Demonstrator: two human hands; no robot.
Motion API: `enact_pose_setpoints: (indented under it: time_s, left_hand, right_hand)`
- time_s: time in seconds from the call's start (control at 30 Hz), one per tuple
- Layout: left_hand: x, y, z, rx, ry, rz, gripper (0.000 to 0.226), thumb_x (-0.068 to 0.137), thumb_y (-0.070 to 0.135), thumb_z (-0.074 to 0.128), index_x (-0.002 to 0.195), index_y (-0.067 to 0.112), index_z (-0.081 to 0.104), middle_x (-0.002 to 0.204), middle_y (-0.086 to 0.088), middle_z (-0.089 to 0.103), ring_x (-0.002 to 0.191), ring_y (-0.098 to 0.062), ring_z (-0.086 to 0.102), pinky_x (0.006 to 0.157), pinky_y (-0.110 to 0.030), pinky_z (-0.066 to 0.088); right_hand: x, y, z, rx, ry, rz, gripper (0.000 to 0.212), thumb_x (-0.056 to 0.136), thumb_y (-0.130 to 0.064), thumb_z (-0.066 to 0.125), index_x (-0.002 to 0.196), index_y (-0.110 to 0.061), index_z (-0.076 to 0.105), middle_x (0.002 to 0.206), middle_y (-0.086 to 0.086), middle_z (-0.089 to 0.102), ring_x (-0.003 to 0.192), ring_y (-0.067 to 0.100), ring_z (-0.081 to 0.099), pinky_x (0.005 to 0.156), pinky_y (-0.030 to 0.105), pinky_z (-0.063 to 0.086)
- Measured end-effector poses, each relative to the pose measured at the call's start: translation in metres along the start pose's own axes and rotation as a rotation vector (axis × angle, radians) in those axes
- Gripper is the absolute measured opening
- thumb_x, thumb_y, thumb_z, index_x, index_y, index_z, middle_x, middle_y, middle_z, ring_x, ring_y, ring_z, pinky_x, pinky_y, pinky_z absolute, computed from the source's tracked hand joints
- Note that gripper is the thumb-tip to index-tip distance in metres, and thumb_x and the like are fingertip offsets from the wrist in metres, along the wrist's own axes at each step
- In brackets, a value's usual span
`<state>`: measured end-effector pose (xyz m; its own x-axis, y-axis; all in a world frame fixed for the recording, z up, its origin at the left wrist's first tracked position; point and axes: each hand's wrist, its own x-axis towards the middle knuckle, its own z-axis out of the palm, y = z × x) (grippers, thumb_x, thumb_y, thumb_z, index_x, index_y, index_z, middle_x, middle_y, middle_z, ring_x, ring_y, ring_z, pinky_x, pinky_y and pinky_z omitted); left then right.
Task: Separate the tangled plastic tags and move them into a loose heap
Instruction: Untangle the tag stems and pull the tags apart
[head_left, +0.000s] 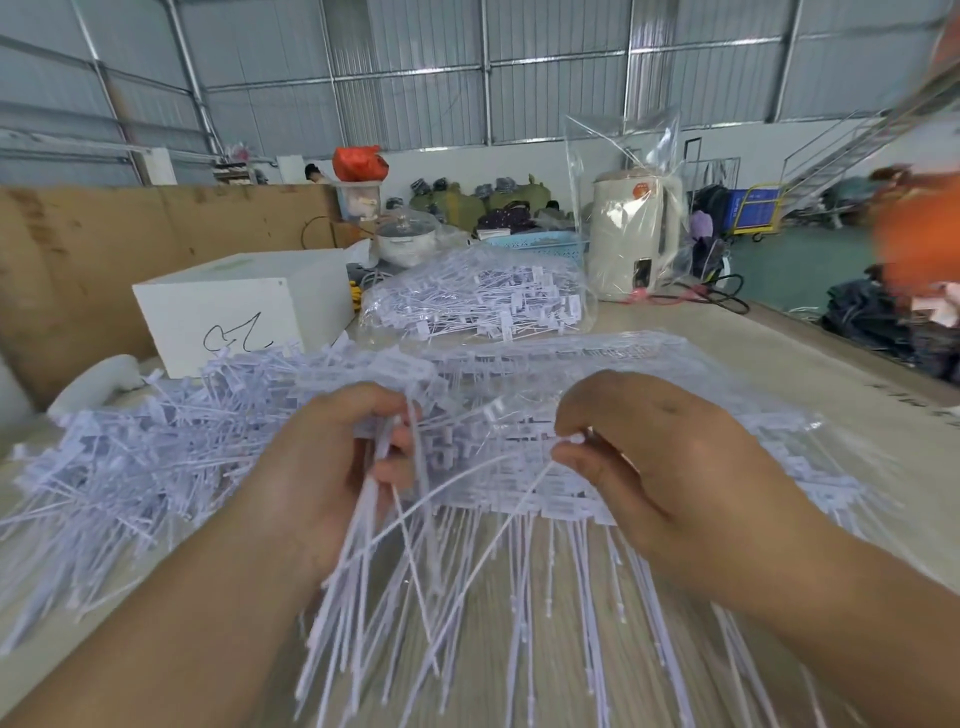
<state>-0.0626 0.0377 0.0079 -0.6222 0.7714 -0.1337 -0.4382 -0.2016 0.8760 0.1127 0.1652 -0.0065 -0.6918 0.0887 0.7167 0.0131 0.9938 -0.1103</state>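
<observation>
White plastic tags with long thin tails cover the table in front of me. My left hand (332, 462) grips a bundle of tags (384, 587) whose tails fan down toward me. My right hand (639, 457) pinches the head of one tag (569, 441) at its fingertips, just right of the bundle. A loose heap of separated tags (119, 457) lies to the left. Under my hands, a sheet of tags still in neat rows (571, 364) rests on clear plastic.
A clear bag of more tags (478, 301) lies further back on the wooden table (810, 364). A white box (239, 306) stands at the back left, a cream kettle in a plastic bag (634, 239) at the back right. An orange blur (919, 234) fills the right edge.
</observation>
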Motion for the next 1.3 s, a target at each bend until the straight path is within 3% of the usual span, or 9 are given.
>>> enact_pose_setpoints:
  time_s: [0.17,0.33,0.5,0.6,0.7,0.83,0.93,1.07,1.3]
  left_hand:
    - [-0.006,-0.03,0.02,0.29,-0.171,0.069,0.022,0.059,0.018,0.077,0.072,0.009,0.061,0.055,-0.004,0.051,0.041,-0.012,0.045,0.039,-0.019,0.034]
    - [-0.007,-0.037,0.019,0.387,-0.269,0.167,0.044,0.061,0.009,0.072,0.105,0.007,0.068,0.09,-0.011,0.072,0.086,-0.034,0.066,0.081,-0.045,0.05]
    - [-0.013,-0.039,0.023,0.546,-0.364,0.256,0.044,0.059,-0.004,0.073,0.098,0.011,0.061,0.08,-0.004,0.059,0.068,-0.013,0.062,0.058,-0.028,0.053]
    - [-0.01,-0.039,0.022,0.525,-0.288,0.336,0.037,0.062,0.001,0.074,0.093,0.019,0.064,0.075,-0.002,0.065,0.056,-0.008,0.06,0.043,-0.022,0.045]
    - [0.0,-0.025,0.01,0.475,-0.121,0.412,0.03,0.07,0.004,0.077,0.092,0.02,0.064,0.07,0.002,0.067,0.05,-0.006,0.056,0.037,-0.02,0.037]
    - [0.023,0.003,-0.023,0.734,0.181,0.572,0.036,0.086,0.009,0.067,0.083,0.043,0.059,0.054,0.016,0.058,0.043,-0.006,0.05,0.038,-0.027,0.036]
    - [0.038,0.006,-0.043,1.066,0.311,0.638,0.029,0.09,0.02,0.061,0.106,0.041,0.05,0.07,0.008,0.062,0.06,-0.019,0.059,0.051,-0.03,0.04]
    - [0.05,-0.007,-0.045,1.555,0.427,0.726,0.051,0.089,0.022,0.057,0.136,0.022,0.037,0.097,-0.012,0.06,0.092,-0.036,0.055,0.069,-0.04,0.044]
    - [0.062,-0.033,-0.041,1.887,0.479,0.787,0.075,0.084,0.067,0.046,0.145,0.024,0.032,0.148,-0.013,0.031,0.133,-0.036,0.024,0.104,-0.051,0.024]
  right_hand:
    - [0.0,-0.001,0.005,0.016,0.039,-0.012,0.009,0.093,-0.012,0.056,0.093,-0.008,0.064,0.088,-0.012,0.045,0.077,0.001,0.037,0.07,0.01,0.031]
    - [0.002,0.0,0.01,0.014,0.052,-0.006,0.01,0.092,-0.011,0.056,0.093,-0.005,0.064,0.086,-0.004,0.054,0.078,0.002,0.038,0.071,0.012,0.032]
    - [0.005,-0.003,0.014,0.084,0.138,0.005,0.005,0.09,-0.007,0.059,0.093,-0.007,0.063,0.084,-0.006,0.054,0.075,0.003,0.042,0.07,0.01,0.035]
    - [0.003,-0.004,0.017,0.2,0.17,0.092,0.02,0.092,-0.019,0.061,0.111,-0.014,0.06,0.097,-0.009,0.061,0.081,0.001,0.053,0.076,0.01,0.043]
    - [0.0,-0.001,0.018,0.387,0.104,0.263,0.048,0.094,-0.051,0.053,0.136,-0.035,0.037,0.119,-0.024,0.051,0.104,0.001,0.056,0.08,0.015,0.049]
    - [-0.004,0.011,0.023,0.153,-0.278,0.331,0.058,0.09,-0.059,0.047,0.142,-0.037,0.033,0.13,-0.019,0.048,0.113,-0.009,0.043,0.096,0.021,0.04]
    - [-0.005,0.017,0.031,0.009,-0.5,0.301,0.052,0.096,-0.049,0.049,0.141,-0.025,0.04,0.139,-0.01,0.043,0.128,0.008,0.037,0.104,0.027,0.035]
    - [-0.006,0.014,0.035,0.014,-0.584,0.348,0.05,0.097,-0.05,0.048,0.138,-0.021,0.043,0.143,-0.005,0.04,0.133,0.013,0.031,0.108,0.032,0.034]
    - [-0.008,0.015,0.033,-0.048,-0.663,0.417,0.046,0.094,-0.047,0.051,0.126,-0.014,0.052,0.127,0.001,0.053,0.115,0.02,0.052,0.097,0.042,0.046]
